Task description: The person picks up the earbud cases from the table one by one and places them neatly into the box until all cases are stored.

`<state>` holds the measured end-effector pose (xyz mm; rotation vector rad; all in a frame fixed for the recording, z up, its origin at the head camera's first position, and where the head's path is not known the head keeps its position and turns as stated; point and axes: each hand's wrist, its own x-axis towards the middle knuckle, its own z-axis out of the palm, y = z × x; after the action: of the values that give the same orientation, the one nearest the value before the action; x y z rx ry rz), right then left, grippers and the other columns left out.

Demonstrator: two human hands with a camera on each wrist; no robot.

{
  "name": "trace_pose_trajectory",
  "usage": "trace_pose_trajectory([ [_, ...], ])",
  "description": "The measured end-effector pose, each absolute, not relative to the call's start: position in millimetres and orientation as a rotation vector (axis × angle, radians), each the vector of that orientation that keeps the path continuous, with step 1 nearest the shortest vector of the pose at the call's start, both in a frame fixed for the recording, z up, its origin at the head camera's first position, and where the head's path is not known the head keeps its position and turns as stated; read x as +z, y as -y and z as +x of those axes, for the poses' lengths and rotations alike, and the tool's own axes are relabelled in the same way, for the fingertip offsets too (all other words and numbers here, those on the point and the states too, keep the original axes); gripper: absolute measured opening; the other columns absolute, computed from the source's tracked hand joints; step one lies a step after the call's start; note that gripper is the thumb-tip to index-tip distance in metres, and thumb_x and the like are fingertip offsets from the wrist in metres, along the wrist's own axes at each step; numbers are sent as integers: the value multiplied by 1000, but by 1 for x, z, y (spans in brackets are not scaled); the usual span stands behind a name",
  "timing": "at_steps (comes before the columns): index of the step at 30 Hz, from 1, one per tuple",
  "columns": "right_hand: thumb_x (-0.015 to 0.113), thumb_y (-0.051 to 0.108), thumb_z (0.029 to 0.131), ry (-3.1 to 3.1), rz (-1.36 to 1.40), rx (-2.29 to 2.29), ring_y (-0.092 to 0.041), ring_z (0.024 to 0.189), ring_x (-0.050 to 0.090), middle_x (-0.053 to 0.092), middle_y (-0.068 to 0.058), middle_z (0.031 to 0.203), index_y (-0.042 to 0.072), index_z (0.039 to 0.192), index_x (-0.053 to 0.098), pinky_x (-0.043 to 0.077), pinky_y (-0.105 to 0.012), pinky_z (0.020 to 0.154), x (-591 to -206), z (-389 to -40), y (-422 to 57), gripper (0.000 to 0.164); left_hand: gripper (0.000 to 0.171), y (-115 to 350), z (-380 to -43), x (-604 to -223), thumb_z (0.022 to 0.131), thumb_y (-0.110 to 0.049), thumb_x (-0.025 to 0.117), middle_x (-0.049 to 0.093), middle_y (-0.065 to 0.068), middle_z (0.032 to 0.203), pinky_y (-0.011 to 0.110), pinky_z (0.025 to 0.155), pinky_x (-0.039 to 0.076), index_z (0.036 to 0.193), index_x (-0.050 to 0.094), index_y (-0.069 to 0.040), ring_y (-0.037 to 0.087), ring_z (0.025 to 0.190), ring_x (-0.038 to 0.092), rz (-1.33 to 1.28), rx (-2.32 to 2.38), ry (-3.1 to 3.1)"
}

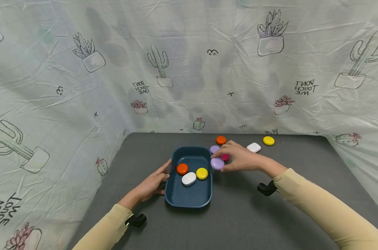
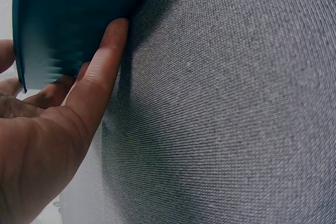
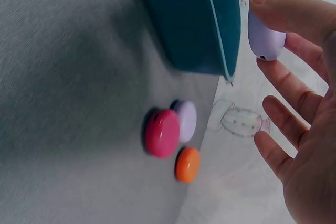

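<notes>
My right hand [image 1: 238,157] pinches a glossy lilac rounded disc [image 1: 217,163] between thumb and fingers, by the right rim of a dark blue tray [image 1: 189,205]. In the right wrist view a small dark hole shows on the lilac disc [image 3: 265,30]; the other fingers are spread. My left hand [image 1: 149,185] touches the tray's left side, its fingers at the rim and thumb low against the outer wall [image 2: 58,40]. Inside the tray lie an orange disc [image 1: 182,169], a yellow disc [image 1: 202,173] and a white rounded block [image 1: 189,179].
Beyond my right hand lie a crimson disc [image 3: 163,133], a second lilac disc [image 3: 186,121] and an orange disc [image 1: 221,140]. Farther right are a white block [image 1: 253,147] and a yellow disc [image 1: 268,141]. A cactus-print curtain [image 1: 189,69] hangs behind the grey table [image 1: 254,222].
</notes>
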<state>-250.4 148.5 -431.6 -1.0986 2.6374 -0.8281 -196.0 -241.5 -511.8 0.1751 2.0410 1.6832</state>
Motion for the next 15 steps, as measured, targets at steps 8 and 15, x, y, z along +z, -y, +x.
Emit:
trace_pose_trajectory([
  [8,84,29,86,-2583,-1256,-746,-21,117,44,63,15,126,31,130,70,42,-44,92,-434,-254,-125,47,65,241,-196,-511,110,-25,44,16,21,165,49,85,56,164,14,-43,42,137,43,202,1679,-2035],
  [15,84,31,85,-2553,-1273,-653,-16,115,43,63,15,121,30,130,71,43,-40,93,-434,-249,-104,47,63,243,-195,-511,110,-24,44,13,19,166,50,85,56,163,16,-45,42,138,41,177,1675,-2044],
])
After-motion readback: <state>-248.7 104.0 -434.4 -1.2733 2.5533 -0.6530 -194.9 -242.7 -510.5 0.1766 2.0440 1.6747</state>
